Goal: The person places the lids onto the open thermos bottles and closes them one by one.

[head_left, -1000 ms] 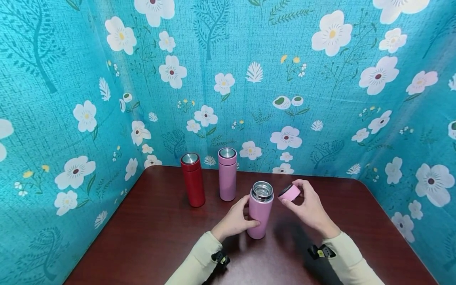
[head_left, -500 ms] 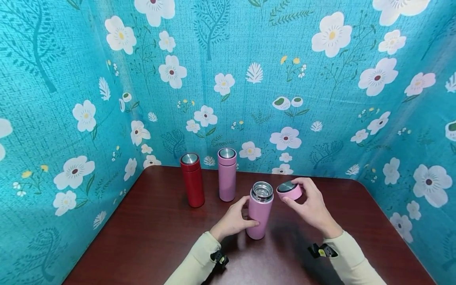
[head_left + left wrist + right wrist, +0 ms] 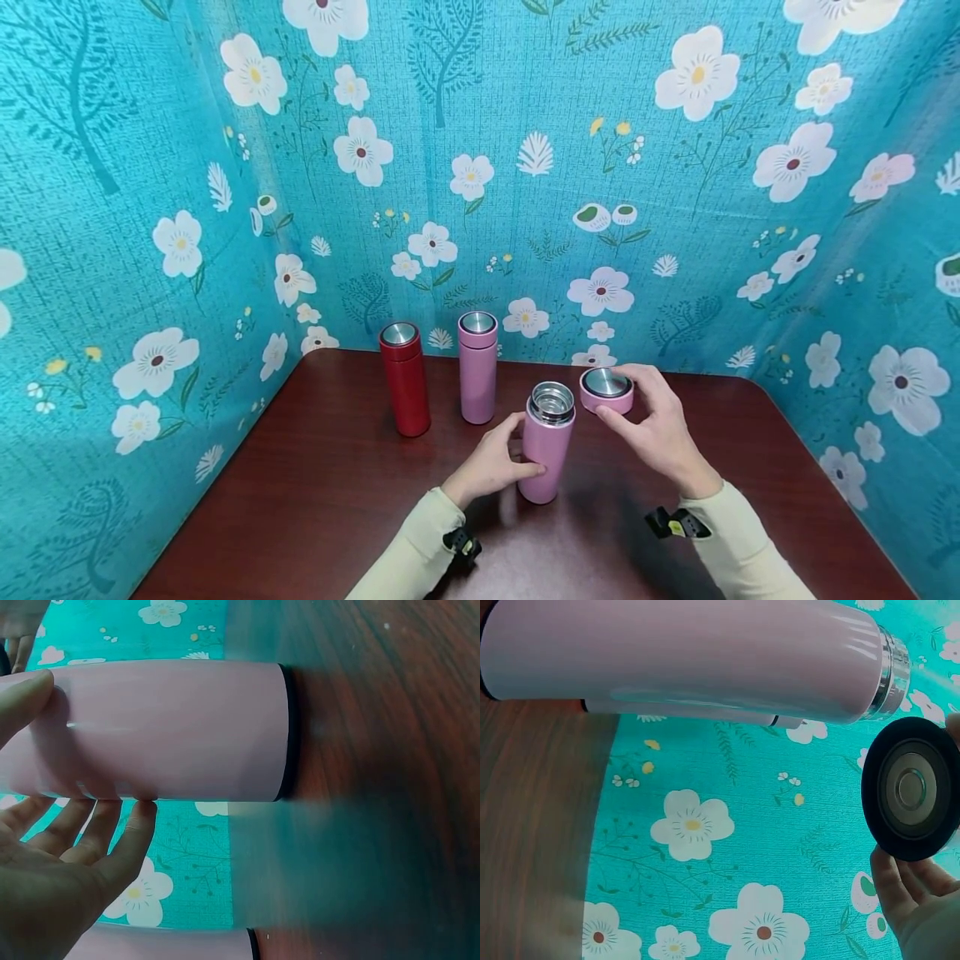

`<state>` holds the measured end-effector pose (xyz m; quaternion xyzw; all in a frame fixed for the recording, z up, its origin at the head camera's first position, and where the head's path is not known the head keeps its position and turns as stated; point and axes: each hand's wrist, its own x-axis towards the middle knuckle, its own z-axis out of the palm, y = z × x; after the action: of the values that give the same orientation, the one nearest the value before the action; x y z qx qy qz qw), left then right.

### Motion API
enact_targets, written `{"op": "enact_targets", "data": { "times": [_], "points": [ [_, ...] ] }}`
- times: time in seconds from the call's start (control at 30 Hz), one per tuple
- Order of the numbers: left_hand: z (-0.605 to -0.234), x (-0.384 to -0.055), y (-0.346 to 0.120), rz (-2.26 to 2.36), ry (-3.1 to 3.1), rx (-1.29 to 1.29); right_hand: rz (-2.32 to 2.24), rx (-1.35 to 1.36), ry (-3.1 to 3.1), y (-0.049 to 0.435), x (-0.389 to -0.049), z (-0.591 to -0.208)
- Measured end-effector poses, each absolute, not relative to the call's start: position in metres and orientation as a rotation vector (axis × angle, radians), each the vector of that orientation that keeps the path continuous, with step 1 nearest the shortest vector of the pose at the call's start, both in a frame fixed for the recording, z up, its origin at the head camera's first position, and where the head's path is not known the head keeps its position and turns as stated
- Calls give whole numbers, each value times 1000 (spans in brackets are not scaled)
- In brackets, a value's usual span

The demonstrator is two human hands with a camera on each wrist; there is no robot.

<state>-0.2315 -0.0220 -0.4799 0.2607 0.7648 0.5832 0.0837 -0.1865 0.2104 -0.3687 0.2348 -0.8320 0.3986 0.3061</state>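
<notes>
A pink thermos (image 3: 547,458) stands upright without its lid, its steel mouth showing. My left hand (image 3: 491,462) grips its body from the left, thumb in front; the left wrist view shows the fingers curved around the pink wall (image 3: 180,727). To the right of the mouth, my right hand (image 3: 656,429) pinches the pink lid (image 3: 606,390) by its side, apart from the thermos. The lid's steel top faces up in the head view. In the right wrist view the dark underside of the lid (image 3: 911,787) shows, with fingers under its rim.
A red thermos (image 3: 406,383) and a second, slimmer pink thermos (image 3: 478,371) stand capped at the back left of the dark wooden table (image 3: 300,500). A blue flowered cloth (image 3: 450,167) hangs behind and along both sides.
My right hand has turned the lid from tilted to nearly level, steel top up, shifting it slightly left and back. The left hand and the thermos have stayed in place.
</notes>
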Motion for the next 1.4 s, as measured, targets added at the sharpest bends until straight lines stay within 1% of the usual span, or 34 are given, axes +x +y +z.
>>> {"op": "enact_targets", "data": {
  "times": [0.13,0.5,0.77,1.03,1.4],
  "points": [
    [-481,-233,-22,1725,2292,789,1048,661,-2172,208,-185,-363],
    [-480,-231,-24,1739,2266,802,1231,688,-2141,206,-186,-361],
    [-480,-233,-27,1749,2251,816,1276,804,-2147,199,-187,-355],
    [-482,-234,-26,1737,2254,793,1320,856,-2135,192,-189,-357],
    [-452,-218,-31,1770,2176,806,1362,892,-2140,182,-194,-361]
  ]
}}
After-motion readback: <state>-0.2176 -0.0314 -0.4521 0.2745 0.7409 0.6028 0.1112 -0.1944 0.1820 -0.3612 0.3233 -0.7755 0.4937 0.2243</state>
